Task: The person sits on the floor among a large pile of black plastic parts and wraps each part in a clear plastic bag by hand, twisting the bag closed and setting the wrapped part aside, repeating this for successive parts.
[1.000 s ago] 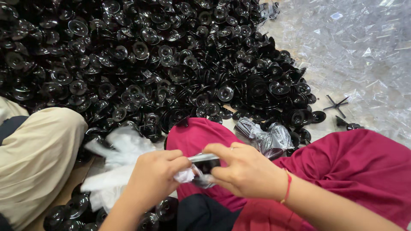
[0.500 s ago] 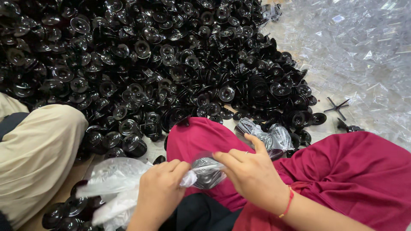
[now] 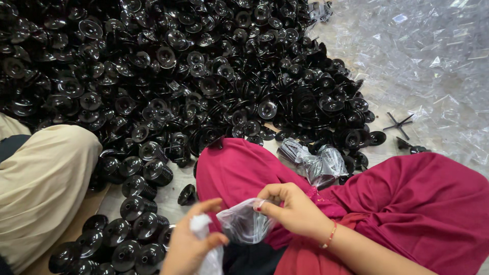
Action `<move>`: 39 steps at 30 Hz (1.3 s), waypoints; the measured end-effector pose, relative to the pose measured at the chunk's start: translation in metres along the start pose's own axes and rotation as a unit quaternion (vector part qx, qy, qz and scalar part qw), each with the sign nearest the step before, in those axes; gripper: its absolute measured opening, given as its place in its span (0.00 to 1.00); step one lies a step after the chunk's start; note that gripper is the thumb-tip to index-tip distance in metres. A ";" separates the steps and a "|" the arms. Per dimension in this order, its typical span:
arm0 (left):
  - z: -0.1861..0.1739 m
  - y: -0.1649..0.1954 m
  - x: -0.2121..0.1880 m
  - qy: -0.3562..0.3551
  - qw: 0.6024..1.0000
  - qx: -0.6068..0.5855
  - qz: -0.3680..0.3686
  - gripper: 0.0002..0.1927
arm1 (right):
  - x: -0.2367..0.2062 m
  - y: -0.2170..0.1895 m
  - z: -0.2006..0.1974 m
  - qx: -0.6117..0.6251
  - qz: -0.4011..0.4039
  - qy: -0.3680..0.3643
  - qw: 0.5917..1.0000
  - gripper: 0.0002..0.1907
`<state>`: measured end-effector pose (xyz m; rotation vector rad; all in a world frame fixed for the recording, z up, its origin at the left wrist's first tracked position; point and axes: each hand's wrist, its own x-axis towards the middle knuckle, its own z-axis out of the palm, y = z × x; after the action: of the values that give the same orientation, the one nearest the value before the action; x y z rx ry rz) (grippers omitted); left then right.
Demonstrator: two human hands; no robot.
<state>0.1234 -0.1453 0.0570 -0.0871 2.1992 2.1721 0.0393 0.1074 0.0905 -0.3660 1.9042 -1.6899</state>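
The floor point(image 3: 168, 196) is where the person sits, red-clothed knees point(image 3: 407, 203) drawn up, and nearly everything beyond those knees is buried under a huge heap of black plastic discs point(image 3: 168, 66). To the right of the heap lies a spread of crumpled clear film point(image 3: 428, 56).

Just in front of the knees, the right hand point(image 3: 293, 211) pinches the rim of a small clear bag point(image 3: 244, 224) between thumb and curled fingers. The left hand point(image 3: 191, 244) grips a bunch of more clear bags point(image 3: 204, 249), fingers closed around it. The pinched bag looks limp and empty; whether a disc is inside cannot be told.

One filled, twisted bag point(image 3: 316, 163) rests at the heap's near edge, and short stacks of discs point(image 3: 127, 234) stand left of the knees. Judging by this, little is bagged and the heap is largely untouched.
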 end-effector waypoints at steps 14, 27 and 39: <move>0.035 0.016 0.004 -0.144 0.960 -0.237 0.044 0.13 | -0.016 -0.027 0.004 -0.346 -0.237 0.024 0.907 0.05; 0.031 -0.004 0.011 -0.090 0.977 -0.185 -0.063 0.07 | -0.026 -0.050 -0.003 -0.403 -0.216 0.026 0.889 0.04; 0.011 0.057 0.014 -0.221 0.923 -0.307 -0.071 0.09 | -0.031 -0.114 -0.045 -0.218 -0.225 -0.260 0.913 0.05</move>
<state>0.1052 -0.1341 0.1126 0.1953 1.1977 2.4073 0.0201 0.1418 0.2106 -1.3746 1.8402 -1.2102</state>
